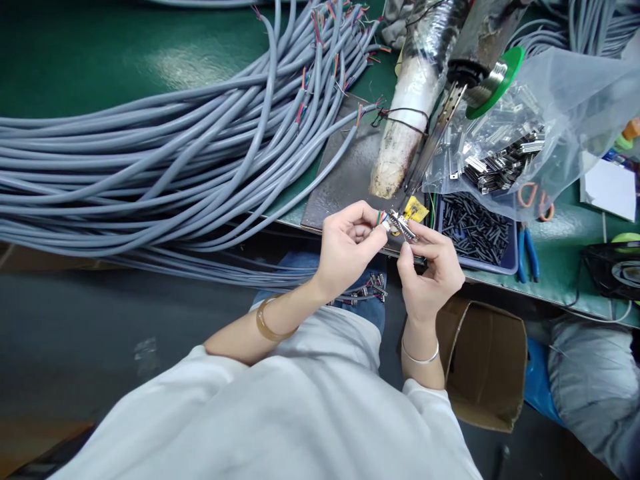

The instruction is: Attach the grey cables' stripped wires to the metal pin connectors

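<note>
Seen from the head camera, a person in a pale top works at a green bench, the left hand [347, 247] pinching a small set of coloured wires [381, 217] between thumb and forefinger. The right hand [431, 267] has its fingertips closed on the near end of a multi-pin metal connector [403, 225], which sits between the two hands over the front edge of a dark metal plate [333, 183]. Whether the wires touch the connector's pins cannot be told. Just beyond lies a yellow piece [416, 209], beside a white wrapped cylinder [405, 127] and a solder spool with a green flange [503, 80]. Grey cables [200, 160] sweep in from the left, their coloured ends bared. At right, a clear plastic bag [575, 100] of metal connector parts stands behind a blue bin [515, 257] of short black tubes [477, 230], with blue-handled pliers [531, 257] alongside.
</note>
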A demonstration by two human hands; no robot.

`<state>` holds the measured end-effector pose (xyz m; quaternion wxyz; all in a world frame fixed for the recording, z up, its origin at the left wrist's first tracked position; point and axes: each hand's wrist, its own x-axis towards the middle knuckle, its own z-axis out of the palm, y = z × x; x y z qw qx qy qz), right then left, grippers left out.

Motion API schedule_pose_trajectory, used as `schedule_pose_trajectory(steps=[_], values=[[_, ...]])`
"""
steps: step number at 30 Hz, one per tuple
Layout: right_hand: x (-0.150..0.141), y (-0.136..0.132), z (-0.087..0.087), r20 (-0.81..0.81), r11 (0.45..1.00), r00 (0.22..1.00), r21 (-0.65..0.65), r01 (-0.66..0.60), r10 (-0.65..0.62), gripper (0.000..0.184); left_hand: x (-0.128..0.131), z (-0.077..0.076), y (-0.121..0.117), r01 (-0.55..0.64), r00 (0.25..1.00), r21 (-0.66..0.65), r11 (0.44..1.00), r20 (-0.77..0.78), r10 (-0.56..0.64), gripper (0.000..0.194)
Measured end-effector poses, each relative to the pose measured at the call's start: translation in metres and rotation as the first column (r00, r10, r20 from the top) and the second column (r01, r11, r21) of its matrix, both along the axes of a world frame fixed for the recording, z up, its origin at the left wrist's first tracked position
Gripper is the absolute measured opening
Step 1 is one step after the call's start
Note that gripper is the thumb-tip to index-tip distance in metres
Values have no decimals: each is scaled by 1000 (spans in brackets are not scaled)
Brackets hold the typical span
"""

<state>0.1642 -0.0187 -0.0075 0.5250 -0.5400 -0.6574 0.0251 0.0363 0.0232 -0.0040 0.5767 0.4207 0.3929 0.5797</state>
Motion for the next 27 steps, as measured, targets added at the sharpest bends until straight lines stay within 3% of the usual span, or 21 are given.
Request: schedule_pose_trajectory(steps=[27], values=[[3, 5, 2, 93, 998, 996, 59, -23, 18, 17, 0, 7, 4, -4, 999, 21, 1000, -50, 5, 20]])
